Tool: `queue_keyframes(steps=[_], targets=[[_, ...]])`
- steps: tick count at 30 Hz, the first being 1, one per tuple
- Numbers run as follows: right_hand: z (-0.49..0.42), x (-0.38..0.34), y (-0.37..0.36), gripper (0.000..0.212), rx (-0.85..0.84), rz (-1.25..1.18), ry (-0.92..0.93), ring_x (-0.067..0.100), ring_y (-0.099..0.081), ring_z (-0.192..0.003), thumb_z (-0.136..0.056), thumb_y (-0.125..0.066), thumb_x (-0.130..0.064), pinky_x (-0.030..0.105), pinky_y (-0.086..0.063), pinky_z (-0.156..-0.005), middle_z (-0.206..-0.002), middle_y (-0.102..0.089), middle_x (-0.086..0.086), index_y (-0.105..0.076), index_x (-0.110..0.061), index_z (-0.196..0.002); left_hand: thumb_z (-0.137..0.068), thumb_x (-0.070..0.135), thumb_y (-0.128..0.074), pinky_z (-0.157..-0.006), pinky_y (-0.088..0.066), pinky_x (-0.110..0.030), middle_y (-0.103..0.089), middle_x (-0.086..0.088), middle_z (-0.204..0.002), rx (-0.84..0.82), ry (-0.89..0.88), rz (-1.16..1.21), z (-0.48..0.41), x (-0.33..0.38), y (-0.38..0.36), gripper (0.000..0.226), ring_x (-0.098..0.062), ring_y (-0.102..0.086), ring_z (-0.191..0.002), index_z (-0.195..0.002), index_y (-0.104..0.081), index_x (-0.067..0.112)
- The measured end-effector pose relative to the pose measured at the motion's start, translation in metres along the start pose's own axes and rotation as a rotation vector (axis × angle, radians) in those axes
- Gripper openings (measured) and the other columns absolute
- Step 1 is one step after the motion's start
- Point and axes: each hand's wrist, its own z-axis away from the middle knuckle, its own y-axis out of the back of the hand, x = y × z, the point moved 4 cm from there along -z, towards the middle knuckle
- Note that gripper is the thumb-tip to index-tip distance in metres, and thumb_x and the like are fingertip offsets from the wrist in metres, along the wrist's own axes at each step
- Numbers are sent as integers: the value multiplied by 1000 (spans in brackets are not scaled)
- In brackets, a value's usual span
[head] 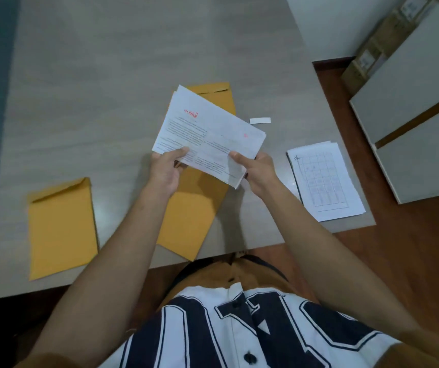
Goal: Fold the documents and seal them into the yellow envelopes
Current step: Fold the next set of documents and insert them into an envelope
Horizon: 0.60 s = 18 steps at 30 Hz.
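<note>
A folded white document (207, 134) with red print at its top is held above the table. My left hand (166, 168) pinches its near left edge, thumb on top. My right hand (255, 170) pinches its near right edge the same way. Under the document lies a yellow envelope (194, 216), tilted, with its flap end showing beyond the paper at the far side. A second yellow envelope (60, 229) lies flat at the near left with its flap shut. At the right sits a stack of white sheets (324, 181) with a printed grid.
A small white paper strip (260, 120) lies on the grey table (107, 102) beyond the document. White cabinets (412, 107) and cardboard boxes (372, 49) stand on the brown floor at the right. The table's near edge runs just in front of my body.
</note>
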Motion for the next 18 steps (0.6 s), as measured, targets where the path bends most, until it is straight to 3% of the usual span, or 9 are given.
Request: queue_keyframes(steps=[3, 6, 9, 13, 18], targets=[[-2, 6, -14, 28, -12, 166, 60, 23, -69, -103, -83, -76, -10, 43, -56, -90, -114, -71, 7, -68, -9, -110, -81, -11, -67, -69, -60, -30, -70, -8, -101, 17, -83, -222, 5, 19, 36, 41, -20, -70, -84, -118, -58, 4], [-3, 11, -21, 29, -16, 329, 116, 18, -70, -100, -82, -77, -15, 42, -56, -91, -110, -73, 3, -70, -11, -110, -77, -7, -73, -77, -60, -35, -70, -5, -111, 2, -144, -493, 9, 29, 62, 46, -21, -70, -96, -118, -59, 9], [3, 9, -29, 34, -31, 420, 187, 15, -71, -97, -84, -76, -13, 36, -58, -86, -109, -73, 3, -69, -6, -116, -75, -4, -77, -80, -58, -32, -72, -6, -108, 3, -161, -654, 11, 29, 76, 38, -20, -71, -95, -109, -67, 9], [13, 5, -32, 31, -52, 507, 231, 14, -72, -94, -83, -77, -15, 33, -59, -81, -105, -74, 4, -70, -6, -112, -73, -4, -80, -74, -57, -24, -73, -5, -101, -22, -161, -630, 12, 26, 76, 31, -10, -70, -85, -96, -71, 16], [21, 14, -15, 23, -37, 621, 222, 10, -70, -87, -79, -80, -15, 24, -57, -75, -95, -73, -1, -72, -12, -101, -71, -11, -78, -82, -59, -38, -72, -10, -99, -13, -148, -633, 14, 7, 87, 32, -20, -70, -89, -98, -71, 6]])
